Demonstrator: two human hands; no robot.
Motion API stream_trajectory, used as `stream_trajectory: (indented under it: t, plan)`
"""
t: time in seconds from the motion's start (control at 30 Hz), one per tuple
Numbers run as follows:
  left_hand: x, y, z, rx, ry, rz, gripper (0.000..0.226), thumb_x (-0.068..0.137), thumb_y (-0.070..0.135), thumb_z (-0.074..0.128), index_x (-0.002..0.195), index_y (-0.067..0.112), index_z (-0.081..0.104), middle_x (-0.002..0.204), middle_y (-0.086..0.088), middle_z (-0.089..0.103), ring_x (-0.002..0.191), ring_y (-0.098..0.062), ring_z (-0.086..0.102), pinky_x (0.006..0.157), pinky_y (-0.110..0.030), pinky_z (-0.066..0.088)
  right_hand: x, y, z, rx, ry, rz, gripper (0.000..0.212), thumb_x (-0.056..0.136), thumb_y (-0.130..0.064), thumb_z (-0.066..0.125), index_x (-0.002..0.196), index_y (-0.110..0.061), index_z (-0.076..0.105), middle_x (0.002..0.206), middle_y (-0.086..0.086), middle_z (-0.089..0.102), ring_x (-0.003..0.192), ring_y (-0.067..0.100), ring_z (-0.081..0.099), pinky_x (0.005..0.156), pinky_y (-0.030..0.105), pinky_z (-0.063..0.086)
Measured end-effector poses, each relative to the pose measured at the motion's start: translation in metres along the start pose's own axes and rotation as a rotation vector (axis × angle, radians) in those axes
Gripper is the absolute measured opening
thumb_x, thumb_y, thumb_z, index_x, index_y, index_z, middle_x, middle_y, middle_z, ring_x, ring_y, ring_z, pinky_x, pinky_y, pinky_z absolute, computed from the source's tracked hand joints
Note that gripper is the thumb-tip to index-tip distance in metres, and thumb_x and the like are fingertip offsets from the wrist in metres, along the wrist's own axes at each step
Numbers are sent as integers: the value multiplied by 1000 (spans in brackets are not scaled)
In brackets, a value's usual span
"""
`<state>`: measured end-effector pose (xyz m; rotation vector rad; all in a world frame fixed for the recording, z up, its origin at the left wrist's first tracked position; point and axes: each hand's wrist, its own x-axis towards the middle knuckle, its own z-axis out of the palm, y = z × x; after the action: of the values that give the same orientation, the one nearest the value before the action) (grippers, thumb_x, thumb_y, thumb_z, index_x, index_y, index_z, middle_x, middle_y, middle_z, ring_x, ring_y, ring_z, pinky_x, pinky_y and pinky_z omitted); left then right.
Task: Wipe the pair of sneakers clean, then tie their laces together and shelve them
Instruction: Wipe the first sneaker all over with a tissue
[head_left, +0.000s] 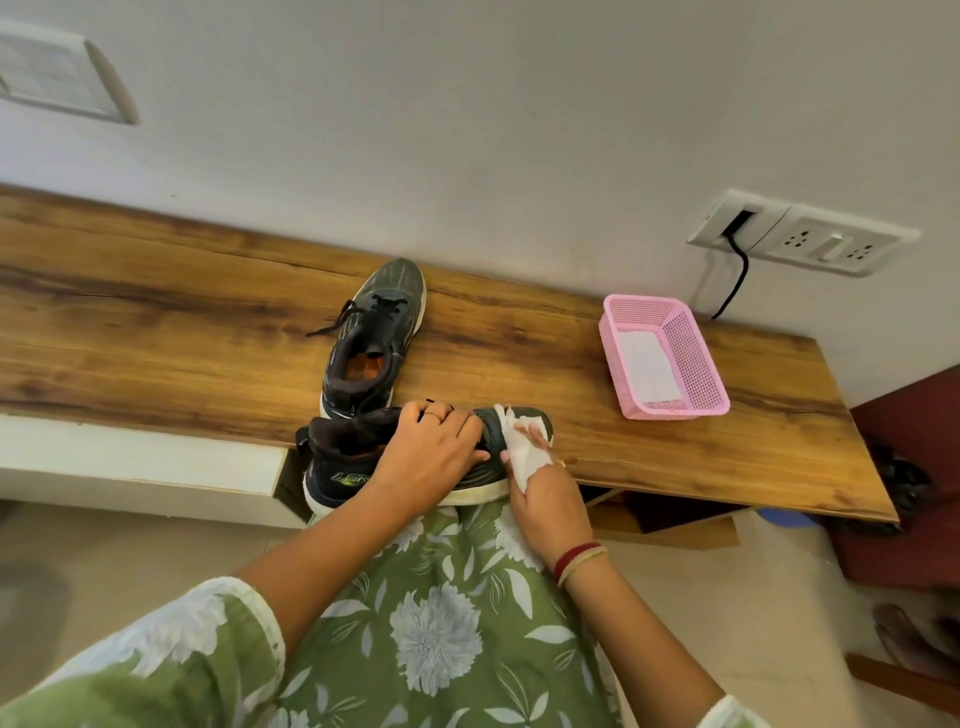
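Note:
Two dark grey sneakers with white soles are on the wooden shelf top (156, 322). One sneaker (371, 338) stands upright, toe toward the wall, black laces loose to its left. The other sneaker (343, 467) lies across the front edge, toe to the right. My left hand (436, 441) presses down on its middle, over the laces. My right hand (545, 493) holds a white wipe (522, 452) against the toe of this sneaker.
A pink mesh basket (696, 364) with white wipes inside stands on the right of the shelf top. A wall socket (800, 236) with a black cable is above it. Open cubbies show under the shelf. My green flowered dress fills the foreground.

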<state>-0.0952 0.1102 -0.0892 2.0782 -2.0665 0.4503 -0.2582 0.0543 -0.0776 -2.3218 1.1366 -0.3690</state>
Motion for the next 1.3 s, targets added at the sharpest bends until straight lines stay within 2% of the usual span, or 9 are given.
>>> stream_trajectory:
  t: [0.07, 0.13, 0.3, 0.47, 0.63, 0.8, 1.0, 1.17, 1.3]
  plan:
    - [0, 0, 0, -5, 10, 0, 39, 91, 45, 34, 91, 13, 56, 91, -4, 64, 77, -25, 58, 65, -39, 42, 10, 4, -8, 15, 80, 76, 40, 100, -29, 37, 135, -12, 47, 132, 7, 54, 121, 21, 50, 101, 25, 37]
    - [-1, 1, 0, -7, 6, 0, 40, 92, 46, 34, 91, 13, 57, 93, -4, 65, 79, -24, 58, 67, -39, 42, 20, 3, -14, 18, 91, 122, 40, 100, -25, 38, 137, -12, 45, 138, 9, 49, 127, 24, 44, 108, 29, 32]
    - [-3, -2, -1, 3, -16, -1, 41, 92, 47, 33, 90, 15, 57, 91, -2, 64, 79, -23, 57, 67, -38, 40, -1, -5, -18, 78, 15, -8, 38, 100, -22, 42, 138, -18, 45, 125, 5, 57, 116, 19, 51, 92, 17, 34]
    - [-3, 3, -7, 16, 15, -11, 39, 90, 48, 34, 86, 16, 54, 83, -1, 59, 74, -22, 54, 63, -36, 36, 6, 9, -22, 108, 38, 101, 39, 100, -32, 38, 134, -16, 49, 129, 5, 55, 118, 21, 52, 96, 26, 40]
    - [-5, 0, -8, 14, -6, -9, 38, 90, 47, 34, 87, 15, 55, 85, -2, 60, 75, -23, 55, 64, -36, 37, -7, -13, 1, 121, 11, 90, 43, 97, -33, 43, 135, -12, 48, 138, 2, 48, 130, 17, 42, 107, 25, 31]
    - [-7, -2, -13, -6, 22, -12, 38, 91, 46, 35, 87, 15, 55, 83, -2, 58, 73, -23, 54, 64, -36, 38, 7, -8, -6, 134, 164, 161, 44, 99, -38, 36, 128, -11, 53, 127, 3, 56, 118, 20, 51, 97, 23, 38]
    - [-6, -7, -12, -7, -45, -20, 33, 91, 47, 43, 86, 16, 54, 83, -2, 59, 75, -23, 56, 65, -37, 39, -3, -20, 9, 11, 24, 39, 48, 98, -38, 36, 132, -8, 51, 130, 9, 54, 121, 24, 49, 102, 30, 39]
    - [-2, 0, -16, -73, -78, -46, 31, 82, 44, 68, 86, 16, 57, 84, -2, 62, 73, -24, 58, 63, -36, 39, 8, -31, -13, 617, 214, 265, 29, 98, -28, 40, 117, -14, 58, 97, -8, 60, 85, 5, 58, 69, 10, 45]
    - [-5, 9, -29, -85, -92, -93, 30, 76, 39, 75, 89, 16, 62, 87, -3, 64, 75, -25, 59, 61, -37, 41, 26, -34, -15, 679, 389, 313, 36, 99, -24, 40, 124, -3, 56, 105, 4, 60, 83, -2, 57, 63, 5, 43]
